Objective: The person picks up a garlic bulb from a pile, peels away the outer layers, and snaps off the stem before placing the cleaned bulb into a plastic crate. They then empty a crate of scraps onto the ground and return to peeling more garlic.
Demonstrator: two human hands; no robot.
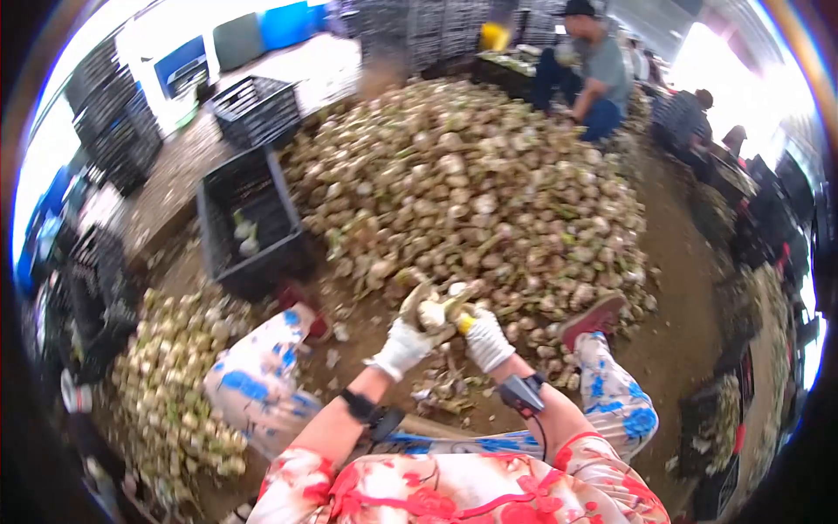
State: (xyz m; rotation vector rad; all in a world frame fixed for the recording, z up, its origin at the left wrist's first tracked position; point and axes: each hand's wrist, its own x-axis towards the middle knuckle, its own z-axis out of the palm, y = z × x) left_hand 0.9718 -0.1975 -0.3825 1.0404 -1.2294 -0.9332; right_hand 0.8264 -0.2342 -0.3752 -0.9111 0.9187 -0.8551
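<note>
The person sits low on the floor (672, 288), knees apart in blue-and-white patterned trousers, both hands in white gloves and raised together in front of the body. The left hand (403, 345) is curled shut around a pale bulb (430, 313), gripping it from below and from the left, with the stalk end sticking up and to the left past the glove. The right hand (487, 341) is also closed. Its fingers wrap a short yellow-handled tool (465, 322) that is pressed against the right side of the bulb; the working end is hidden, so I cannot tell what kind of tool it is. The two gloves almost meet around the bulb. A dark band sits on each wrist.

The bulb is held in the air just over the near edge of a big heap of bulbs (471, 183), which spreads across the middle of the floor. Trimmings (445, 384) lie on the floor straight below the hands. Left of the heap stands a black crate (218, 236) with a few white bulbs in its bottom. A smaller pile of paler bulbs (170, 375) lies beside the person's left knee. More black crates (113, 122) are stacked toward the far left corner of the floor. At the far side of the heap another person (598, 74) sits bent over it, and a second one (690, 118) is further right.
</note>
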